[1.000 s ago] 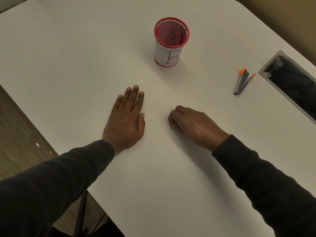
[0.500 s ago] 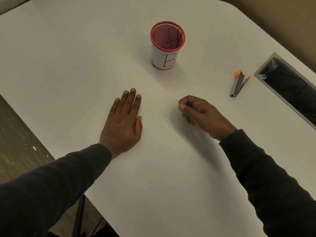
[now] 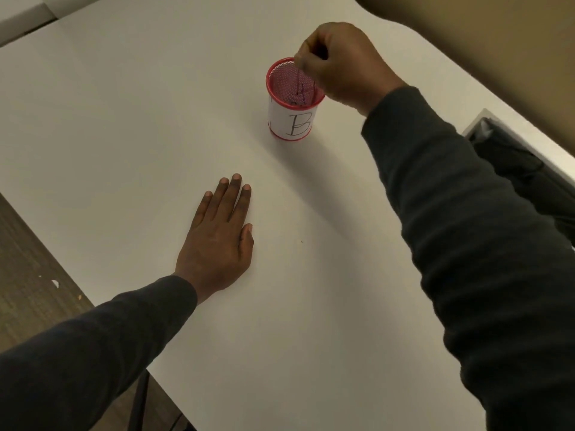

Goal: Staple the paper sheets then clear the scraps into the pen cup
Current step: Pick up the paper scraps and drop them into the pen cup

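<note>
The red mesh pen cup, with a white label marked "B", stands at the far middle of the white table. My right hand hovers over the cup's right rim. Its fingers are curled and its fingertips pinched together, pointing down into the opening. Whatever scrap they pinch is too small to see. My left hand lies flat on the table with straight fingers, palm down, well in front of the cup. My right sleeve hides the stapler.
A dark recessed tray with a grey frame sits at the table's right edge, partly behind my right arm. A tiny dark speck lies on the table right of my left hand. Wooden floor shows beyond the left edge.
My right hand rose from the table with its fingertips pinched and travelled forward to above the pen cup. The left hand stayed flat. My view moved closer.
</note>
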A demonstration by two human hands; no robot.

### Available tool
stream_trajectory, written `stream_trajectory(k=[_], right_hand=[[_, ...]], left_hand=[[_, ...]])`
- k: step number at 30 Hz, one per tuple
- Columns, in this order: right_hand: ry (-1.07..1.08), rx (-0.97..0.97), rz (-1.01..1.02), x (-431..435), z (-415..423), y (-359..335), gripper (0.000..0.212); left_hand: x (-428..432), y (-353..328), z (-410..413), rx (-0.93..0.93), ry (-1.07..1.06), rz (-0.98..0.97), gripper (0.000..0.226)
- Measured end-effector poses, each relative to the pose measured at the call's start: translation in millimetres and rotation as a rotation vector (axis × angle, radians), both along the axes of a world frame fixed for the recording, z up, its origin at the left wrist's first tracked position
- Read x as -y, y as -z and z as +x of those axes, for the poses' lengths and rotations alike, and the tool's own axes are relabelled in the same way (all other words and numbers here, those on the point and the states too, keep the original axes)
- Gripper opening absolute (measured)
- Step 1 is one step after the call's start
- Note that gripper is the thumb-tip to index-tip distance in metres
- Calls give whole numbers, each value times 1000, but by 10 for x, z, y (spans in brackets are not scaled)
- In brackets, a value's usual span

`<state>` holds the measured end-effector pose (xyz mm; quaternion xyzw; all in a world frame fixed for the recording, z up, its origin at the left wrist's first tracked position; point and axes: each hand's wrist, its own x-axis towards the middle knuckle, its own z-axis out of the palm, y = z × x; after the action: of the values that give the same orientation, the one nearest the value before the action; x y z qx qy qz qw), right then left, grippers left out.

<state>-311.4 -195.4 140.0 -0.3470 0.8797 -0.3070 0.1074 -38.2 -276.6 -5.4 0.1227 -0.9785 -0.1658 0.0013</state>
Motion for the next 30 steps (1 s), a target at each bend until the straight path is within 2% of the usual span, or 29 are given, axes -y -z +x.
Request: stream_trajectory(k=[2,5,9,16,20,22,26,30], right_hand=[[-61,-152,170,115,-83,40,27],[-90,-277,329,208,-159,82,31],[-68,-364,392,288,-169,87,36],[-73,-381,468,320,-138,96,34],[-89,-407,448,275,-46,59,34],[-87,-380,367,201,21,28,33],[-47,-254,78,-169,274,-3,23],[-4,-123,11,-806,765,337,23]], left_hand=[[-1,-4,-3,0,-2,1,66],[-5,-7,-9,-2,-2,2,67],[12,2,-3,5,0,-1,67],[7,8,-2,3,2,2,66],[8,8,-1,1,2,-5,66],[5,12,0,1,4,-4,67],[12,16,-3,-1,4,-6,66],[5,20,0,-6,2,-5,66]])
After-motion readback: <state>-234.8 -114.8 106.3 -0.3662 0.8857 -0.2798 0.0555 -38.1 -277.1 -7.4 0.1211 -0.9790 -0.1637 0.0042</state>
